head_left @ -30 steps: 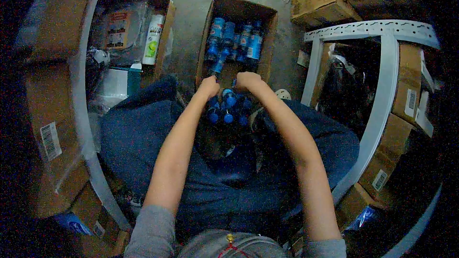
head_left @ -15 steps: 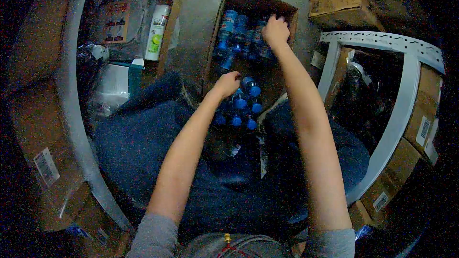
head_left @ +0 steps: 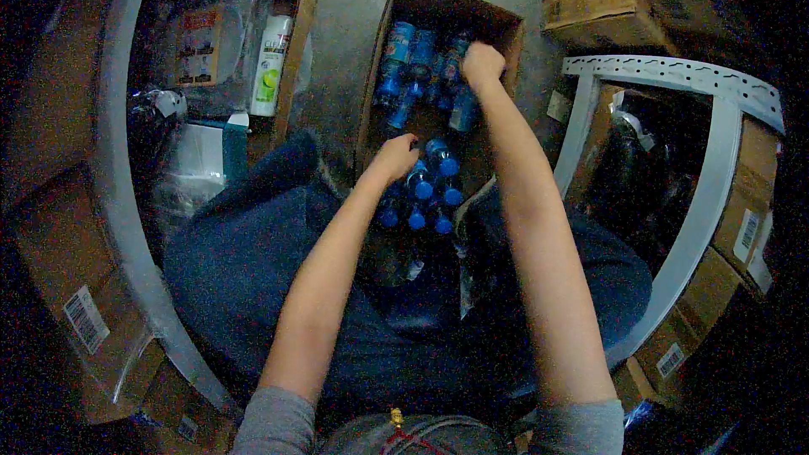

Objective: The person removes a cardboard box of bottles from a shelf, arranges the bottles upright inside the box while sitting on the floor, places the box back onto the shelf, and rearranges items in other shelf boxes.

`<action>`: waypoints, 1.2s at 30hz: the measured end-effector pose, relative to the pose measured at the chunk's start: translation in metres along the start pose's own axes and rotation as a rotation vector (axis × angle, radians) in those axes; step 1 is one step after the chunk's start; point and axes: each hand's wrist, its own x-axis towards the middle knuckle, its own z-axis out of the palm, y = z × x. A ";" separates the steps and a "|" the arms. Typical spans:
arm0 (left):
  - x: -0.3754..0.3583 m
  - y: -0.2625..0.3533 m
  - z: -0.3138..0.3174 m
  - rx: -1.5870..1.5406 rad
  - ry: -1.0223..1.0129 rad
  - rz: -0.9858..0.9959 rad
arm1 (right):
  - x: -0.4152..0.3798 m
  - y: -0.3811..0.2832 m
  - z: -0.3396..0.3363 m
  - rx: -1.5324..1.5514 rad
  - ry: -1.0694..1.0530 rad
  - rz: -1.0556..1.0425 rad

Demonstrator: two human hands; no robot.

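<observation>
Right hand (head_left: 484, 66) curls at upper centre, left hand (head_left: 394, 158) beside blue-capped bottles (head_left: 421, 186) mid-frame; cannot tell either's grip.

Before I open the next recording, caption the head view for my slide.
Right hand at the blue-labelled bottles in an open cardboard box, left hand beside blue-capped bottles nearer the wearer.

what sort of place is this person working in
Probably a storeroom or small warehouse: there is pale grey perforated metal shelving, stacked brown cardboard cartons with white labels, and an open brown cardboard box holding blue-labelled plastic bottles.
</observation>
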 end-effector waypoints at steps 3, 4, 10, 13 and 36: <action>0.002 0.000 -0.005 -0.008 -0.010 -0.025 | -0.010 -0.003 0.005 0.032 0.008 -0.017; 0.002 0.002 -0.009 -0.008 -0.001 -0.037 | -0.015 -0.004 0.004 0.062 -0.005 -0.051; -0.006 -0.004 -0.019 -0.040 0.220 -0.025 | -0.074 -0.022 -0.033 0.134 0.052 -0.352; -0.004 -0.014 -0.026 -0.104 0.318 -0.054 | -0.095 -0.041 -0.039 0.189 0.130 -0.405; 0.010 -0.023 -0.027 -0.576 0.212 -0.137 | -0.132 -0.053 0.019 -0.069 -0.205 -0.650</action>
